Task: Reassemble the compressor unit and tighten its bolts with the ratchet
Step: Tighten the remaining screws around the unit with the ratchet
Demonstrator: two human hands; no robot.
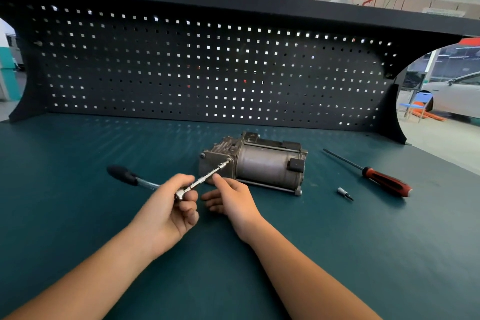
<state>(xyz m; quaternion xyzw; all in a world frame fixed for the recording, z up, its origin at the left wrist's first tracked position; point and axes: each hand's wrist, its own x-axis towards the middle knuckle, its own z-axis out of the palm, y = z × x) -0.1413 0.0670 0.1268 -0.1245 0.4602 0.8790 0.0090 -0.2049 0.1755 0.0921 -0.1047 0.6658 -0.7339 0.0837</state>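
Teal table [78, 215], dark pegboard [181, 65] behind. Compressor [262, 163] lies mid-table, long axis left to right, end plate facing the person's left. Ratchet [145, 184]: handle points left; its extension runs up-right to a bolt [228, 161] on the plate. Left hand [166, 210], palm up, fingers [191, 213] curled round the ratchet head. Right hand [231, 200] beside it, fingers loose, holding nothing, forefinger by the extension. Screwdriver [384, 180] and bit [344, 193] lie to the right.
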